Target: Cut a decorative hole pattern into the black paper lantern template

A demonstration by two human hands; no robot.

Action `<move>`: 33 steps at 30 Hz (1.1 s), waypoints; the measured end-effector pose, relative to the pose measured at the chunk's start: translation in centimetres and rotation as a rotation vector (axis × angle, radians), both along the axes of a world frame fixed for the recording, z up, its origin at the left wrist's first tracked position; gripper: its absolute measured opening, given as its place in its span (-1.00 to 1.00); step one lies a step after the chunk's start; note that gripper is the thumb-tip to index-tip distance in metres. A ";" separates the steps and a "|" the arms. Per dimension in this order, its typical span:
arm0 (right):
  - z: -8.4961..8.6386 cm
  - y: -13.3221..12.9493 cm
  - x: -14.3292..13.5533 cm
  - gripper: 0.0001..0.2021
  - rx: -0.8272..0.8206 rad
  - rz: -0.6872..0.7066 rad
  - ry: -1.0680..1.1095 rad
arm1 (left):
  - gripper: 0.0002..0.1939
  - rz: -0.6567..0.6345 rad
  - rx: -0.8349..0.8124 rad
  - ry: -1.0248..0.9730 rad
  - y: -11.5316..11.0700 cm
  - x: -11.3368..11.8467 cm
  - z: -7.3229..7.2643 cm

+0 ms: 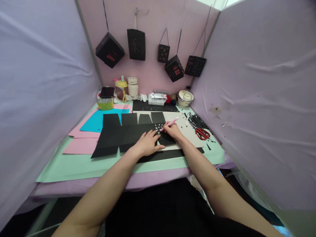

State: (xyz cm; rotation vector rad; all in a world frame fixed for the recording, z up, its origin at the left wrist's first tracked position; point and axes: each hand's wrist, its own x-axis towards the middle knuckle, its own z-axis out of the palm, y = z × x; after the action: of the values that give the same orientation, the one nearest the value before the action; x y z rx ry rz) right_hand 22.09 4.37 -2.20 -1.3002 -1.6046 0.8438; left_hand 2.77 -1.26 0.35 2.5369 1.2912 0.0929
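Observation:
A sheet of black card [133,134] with slit tabs along its edges lies flat on the table. Near its right end is a cluster of small cut-out shapes [158,127], pale where the board below shows through. My left hand [147,144] rests palm down on the card with its fingers spread, just left of the cut-outs. My right hand [173,130] is closed around a slim pink pen-shaped tool [172,122], its lower end at the cut-outs. The tip is too small to make out. Under the card's right part lies a white board [191,133].
Red-handled scissors [202,134] lie at the right beside a heap of black scraps [197,121]. Blue paper [95,121] and pink paper [80,145] are at the left. A bottle [133,89], a lidded bowl [185,98] and yellow tape [105,104] stand behind. Black paper lanterns [136,45] hang above.

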 end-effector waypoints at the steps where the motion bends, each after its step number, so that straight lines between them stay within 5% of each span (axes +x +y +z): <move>1: 0.0 0.0 0.0 -0.89 0.003 0.000 -0.002 | -0.22 0.001 0.002 0.001 0.0 0.0 0.0; 33: -0.1 0.0 0.1 -0.89 0.009 0.018 -0.013 | -0.20 -0.009 0.027 0.006 0.0 0.1 -0.1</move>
State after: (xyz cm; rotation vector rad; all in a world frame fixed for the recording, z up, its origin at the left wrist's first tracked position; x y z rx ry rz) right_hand 22.20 4.35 -2.32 -1.2893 -1.6311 0.8397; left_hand 2.83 -1.27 0.27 2.5672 1.2885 0.1018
